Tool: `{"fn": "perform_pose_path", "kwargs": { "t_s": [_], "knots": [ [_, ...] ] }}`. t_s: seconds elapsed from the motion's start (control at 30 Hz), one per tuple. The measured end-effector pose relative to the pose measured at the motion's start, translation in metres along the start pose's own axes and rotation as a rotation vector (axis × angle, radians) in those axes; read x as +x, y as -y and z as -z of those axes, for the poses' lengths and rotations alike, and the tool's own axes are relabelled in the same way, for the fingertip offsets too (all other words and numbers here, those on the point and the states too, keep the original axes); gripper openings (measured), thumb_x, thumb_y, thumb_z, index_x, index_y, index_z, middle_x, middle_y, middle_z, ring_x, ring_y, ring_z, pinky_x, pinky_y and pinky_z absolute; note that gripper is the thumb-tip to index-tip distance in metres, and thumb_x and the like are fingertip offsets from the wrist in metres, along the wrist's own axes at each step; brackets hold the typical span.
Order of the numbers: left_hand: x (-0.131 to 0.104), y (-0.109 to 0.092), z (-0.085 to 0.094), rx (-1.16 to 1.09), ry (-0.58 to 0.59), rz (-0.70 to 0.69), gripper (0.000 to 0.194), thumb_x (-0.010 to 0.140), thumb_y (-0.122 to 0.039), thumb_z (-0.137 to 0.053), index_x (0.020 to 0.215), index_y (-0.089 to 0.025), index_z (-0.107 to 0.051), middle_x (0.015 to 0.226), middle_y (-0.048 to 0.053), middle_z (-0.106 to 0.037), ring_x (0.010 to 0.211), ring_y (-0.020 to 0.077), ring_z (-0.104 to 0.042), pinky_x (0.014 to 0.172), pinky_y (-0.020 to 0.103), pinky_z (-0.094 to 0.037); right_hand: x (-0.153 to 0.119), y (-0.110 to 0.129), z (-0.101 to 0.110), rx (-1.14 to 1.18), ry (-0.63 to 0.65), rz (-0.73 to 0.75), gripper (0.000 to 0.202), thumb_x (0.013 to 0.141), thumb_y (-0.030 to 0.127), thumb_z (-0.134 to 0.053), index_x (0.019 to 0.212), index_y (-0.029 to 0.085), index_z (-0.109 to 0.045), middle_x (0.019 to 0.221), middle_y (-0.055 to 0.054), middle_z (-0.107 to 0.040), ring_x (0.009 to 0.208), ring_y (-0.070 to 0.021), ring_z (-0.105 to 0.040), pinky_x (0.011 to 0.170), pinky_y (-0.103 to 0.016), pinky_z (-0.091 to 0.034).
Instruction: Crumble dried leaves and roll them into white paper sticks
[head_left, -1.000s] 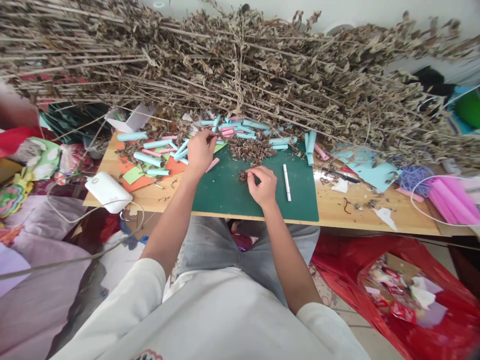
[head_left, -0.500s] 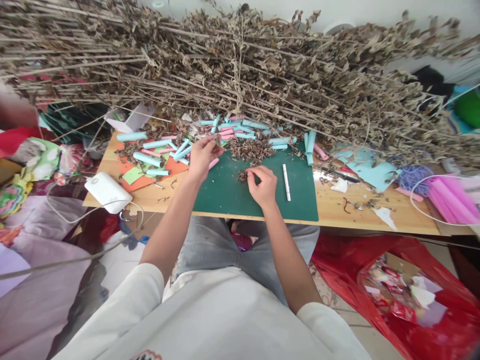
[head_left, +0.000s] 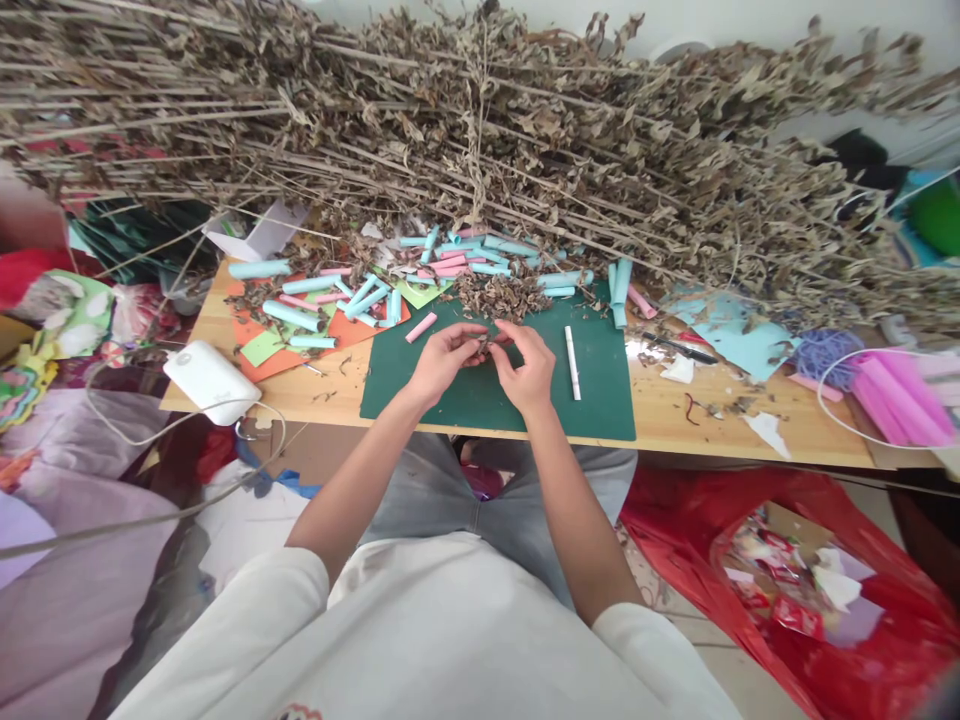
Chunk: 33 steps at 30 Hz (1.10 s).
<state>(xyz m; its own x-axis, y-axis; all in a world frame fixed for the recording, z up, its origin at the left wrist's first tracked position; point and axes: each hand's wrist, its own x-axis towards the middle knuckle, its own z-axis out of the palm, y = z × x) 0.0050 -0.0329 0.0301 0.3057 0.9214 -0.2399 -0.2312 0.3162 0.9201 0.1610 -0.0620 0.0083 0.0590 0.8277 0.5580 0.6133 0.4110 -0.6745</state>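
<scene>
both hands meet over the green mat (head_left: pixel 600 400): left hand (head_left: pixel 442 360) and right hand (head_left: pixel 529 368) each grip, fingertips pinched, a small clump of dried leaves (head_left: pixel 484 347); judged step: working it together; next calls for gentle pressure, as it looks crumbly

Green mat (head_left: pixel 600 400), brown dried leaves (head_left: pixel 499 297)

Small clump of dried brown leaves (head_left: pixel 482 347), crumbled, pinched betw. left hand (head_left: pixel 444 358) & right hand (head_left: pixel 527 362), above green mat's (head_left: pixel 600 405) 12 o'clock area.
</scene>
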Motion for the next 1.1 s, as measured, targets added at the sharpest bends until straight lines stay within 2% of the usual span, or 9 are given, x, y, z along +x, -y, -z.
{"fn": "perform_pose_path", "kwargs": {
  "t_s": [0.17,0.4,0.57,0.73,0.87,1.1],
  "knots": [
    [-0.004,0.002,-0.001,0.063,0.02,-0.03,0.022,0.075,-0.031,-0.073,0.09,-0.015,-0.071,0.073,0.001,-0.065,0.064,0.0079,-0.058,0.065,0.021,-0.048,-0.001,-0.004,-0.002,0.016,0.008,0.017,0.017,0.093,0.031,-0.056,0.1,0.024,-0.07,0.091,-0.006,-0.071,0.086,-0.0202,-0.065,0.082,-0.037,-0.052],
    [-0.008,0.006,-0.002,0.058,-0.01,-0.017,0.037,0.078,-0.05,-0.071,0.084,-0.014,-0.075,0.072,0.004,-0.066,0.065,0.01,-0.058,0.065,0.024,-0.048,-0.004,-0.005,-0.004,-0.048,0.033,0.015,0.016,0.093,0.032,-0.057,0.092,0.025,-0.071,0.09,-0.005,-0.072,0.085,-0.0201,-0.065,0.081,-0.037,-0.052],
    [-0.007,0.01,-0.003,0.059,-0.083,-0.057,0.034,0.069,-0.041,-0.08,0.091,-0.015,-0.077,0.078,0.004,-0.071,0.065,0.0099,-0.059,0.066,0.025,-0.05,-0.005,-0.008,-0.005,-0.054,0.03,0.046,0.014,0.092,0.03,-0.057,0.092,0.024,-0.07,0.089,-0.005,-0.072,0.084,-0.02,-0.065,0.08,-0.037,-0.051],
    [-0.004,0.01,-0.002,0.034,-0.169,-0.094,0.034,0.066,-0.039,-0.081,0.09,-0.015,-0.078,0.076,0.004,-0.071,0.065,0.0111,-0.059,0.066,0.027,-0.05,-0.005,-0.003,-0.003,-0.029,0.045,0.044,0.016,0.092,0.03,-0.055,0.099,0.024,-0.068,0.089,-0.006,-0.071,0.084,-0.0205,-0.065,0.081,-0.038,-0.052],
    [-0.003,0.012,-0.001,0.063,-0.147,-0.118,0.03,0.067,-0.036,-0.08,0.089,-0.015,-0.077,0.078,0.003,-0.071,0.063,0.0099,-0.058,0.065,0.026,-0.049,-0.004,0.0,-0.002,0.027,0.036,0.064,0.017,0.091,0.029,-0.057,0.103,0.023,-0.067,0.089,-0.005,-0.07,0.084,-0.0197,-0.065,0.083,-0.038,-0.052],
    [-0.005,0.015,0.0,0.072,-0.096,-0.12,0.029,0.07,-0.039,-0.079,0.086,-0.016,-0.073,0.072,0.001,-0.067,0.064,0.0098,-0.059,0.063,0.023,-0.047,-0.005,-0.005,-0.004,0.003,0.059,0.043,0.015,0.092,0.033,-0.058,0.092,0.024,-0.07,0.09,-0.005,-0.071,0.086,-0.019,-0.065,0.081,-0.036,-0.052]
  ]
}}
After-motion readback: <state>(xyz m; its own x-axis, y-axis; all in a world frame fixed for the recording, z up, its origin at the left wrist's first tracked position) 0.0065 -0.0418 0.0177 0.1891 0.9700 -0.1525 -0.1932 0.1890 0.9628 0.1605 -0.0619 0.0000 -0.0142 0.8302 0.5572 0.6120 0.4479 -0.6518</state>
